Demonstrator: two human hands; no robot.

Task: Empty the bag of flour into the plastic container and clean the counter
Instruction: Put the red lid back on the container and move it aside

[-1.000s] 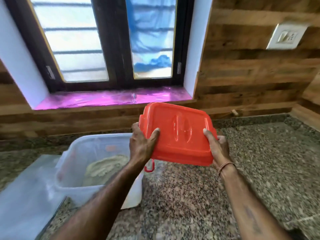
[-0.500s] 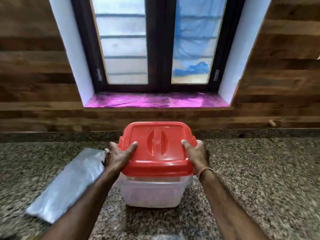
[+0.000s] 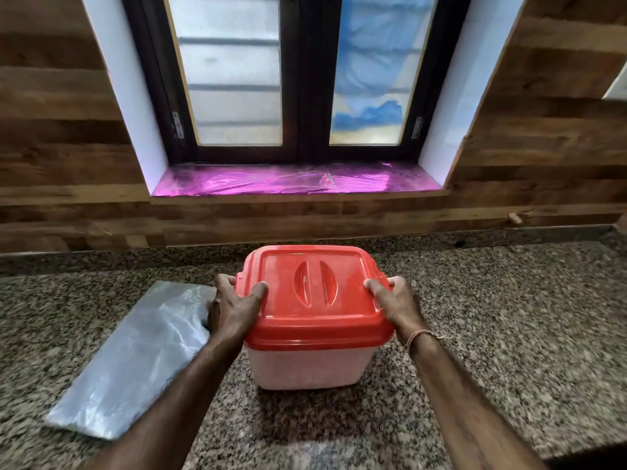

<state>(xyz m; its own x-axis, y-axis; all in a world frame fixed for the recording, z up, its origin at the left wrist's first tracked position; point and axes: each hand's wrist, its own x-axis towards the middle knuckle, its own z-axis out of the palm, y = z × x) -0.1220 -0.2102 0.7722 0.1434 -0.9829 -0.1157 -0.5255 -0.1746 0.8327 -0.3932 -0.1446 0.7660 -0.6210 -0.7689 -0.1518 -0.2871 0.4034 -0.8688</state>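
Note:
A translucent plastic container (image 3: 310, 368) stands on the granite counter (image 3: 509, 334), covered by a red lid (image 3: 315, 293) with a moulded grip on top. My left hand (image 3: 234, 310) grips the lid's left edge, thumb on top and fingers curled round the side. At the right edge my right hand (image 3: 395, 301) grips the lid in the same way. The flour inside is hidden by the lid. A flat, empty clear plastic bag (image 3: 135, 361) lies on the counter to the left of the container, partly under my left forearm.
A wood-panelled wall runs behind the counter, with a dark-framed window and a pink foil-covered sill (image 3: 295, 179). The counter's front edge shows at the lower right (image 3: 583, 451). A white switch plate (image 3: 619, 84) sits at the far right.
The red lid was held tilted in the air beside the open container; it now sits flat on the container. Both hands stay on its left and right edges.

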